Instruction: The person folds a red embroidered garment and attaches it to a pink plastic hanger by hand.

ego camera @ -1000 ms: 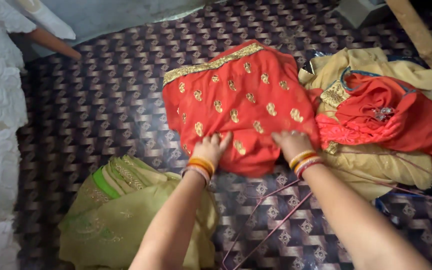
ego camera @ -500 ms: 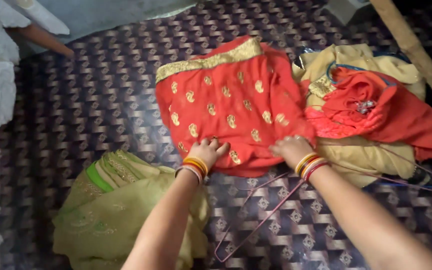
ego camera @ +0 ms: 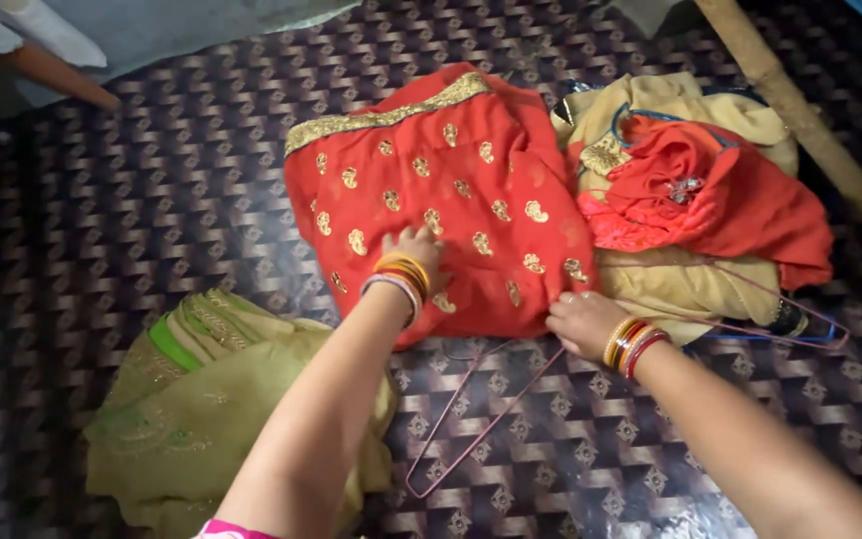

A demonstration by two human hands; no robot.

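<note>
Hands on red gold-motif cloth (ego camera: 451,200) spread over patterned bedcover (ego camera: 152,200): left hand (ego camera: 413,247) flat, fingers spread, pressing its middle; right hand (ego camera: 579,321) pinching the near corner, beside pink wire hanger (ego camera: 471,429).

My one head camera looks steeply down, close over my arms; the red cloth (ego camera: 441,200) lies at 12 o'clock, mid-frame.
</note>
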